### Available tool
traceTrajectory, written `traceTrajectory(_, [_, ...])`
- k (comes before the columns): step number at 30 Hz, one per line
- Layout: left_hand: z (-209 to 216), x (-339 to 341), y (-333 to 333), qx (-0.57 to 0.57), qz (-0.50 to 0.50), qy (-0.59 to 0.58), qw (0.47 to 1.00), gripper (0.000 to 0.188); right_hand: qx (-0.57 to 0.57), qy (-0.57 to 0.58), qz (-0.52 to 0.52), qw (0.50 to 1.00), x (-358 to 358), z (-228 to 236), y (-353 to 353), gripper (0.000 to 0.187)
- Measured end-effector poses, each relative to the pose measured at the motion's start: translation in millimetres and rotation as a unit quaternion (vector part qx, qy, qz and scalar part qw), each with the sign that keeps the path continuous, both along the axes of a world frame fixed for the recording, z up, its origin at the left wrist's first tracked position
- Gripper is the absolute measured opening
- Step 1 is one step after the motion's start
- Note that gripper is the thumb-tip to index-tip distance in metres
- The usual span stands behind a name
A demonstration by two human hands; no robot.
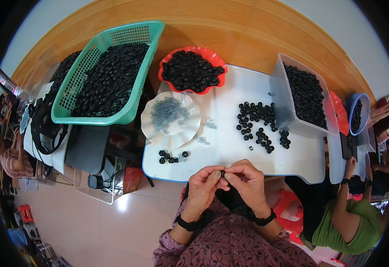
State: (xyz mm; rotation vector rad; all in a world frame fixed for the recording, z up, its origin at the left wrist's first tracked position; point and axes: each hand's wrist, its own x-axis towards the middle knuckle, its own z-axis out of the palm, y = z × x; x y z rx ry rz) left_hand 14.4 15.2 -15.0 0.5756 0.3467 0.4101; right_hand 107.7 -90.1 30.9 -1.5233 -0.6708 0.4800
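Just in front of the table's near edge, my left hand [202, 183] and my right hand [249, 181] meet fingertip to fingertip. Pinched between both thumbs and forefingers is a small round black part [223, 173], mostly covered by the fingers. Closest to my left hand on the table lies a small group of black round parts [170, 159]. Beyond it stands a white wavy-rimmed plate [148, 116] heaped with tiny thin grey pieces [170, 113]. Farther from my right hand, loose black parts with holes [262, 115] are scattered over the white tabletop [230, 155].
A red scalloped bowl [223, 71] and a green basket [132, 109], both full of black parts, stand at the back and left. On the right is a clear plastic bin [288, 109] of black parts. A person in green [354, 222] sits at the right.
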Motion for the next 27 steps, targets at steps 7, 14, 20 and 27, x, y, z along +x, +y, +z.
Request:
traceTrajectory(7, [-7.4,-2.8,2.6,0.079,-0.062,0.013,0.995,0.021,-0.009,0.135,0.010,0.991,0.1,-1.9,-6.7,0.007])
traceTrajectory(14, [-8.5,5.1,1.0,0.053,-0.073,0.046,0.995,0.022,-0.178,-0.148,-0.116,0.966,35.5,-12.2,-20.9,0.008])
traceTrajectory(20, [-12.0,7.9,2.4,0.051,-0.077,0.051,0.994,0.022,-0.229,-0.344,-0.175,0.894,66.4,-32.8,-17.5,0.015])
traceTrajectory(27, [-12.3,11.2,2.8,0.061,-0.077,0.057,0.994,0.024,-0.318,-0.385,-0.154,0.853,72.7,-42.9,-14.5,0.018])
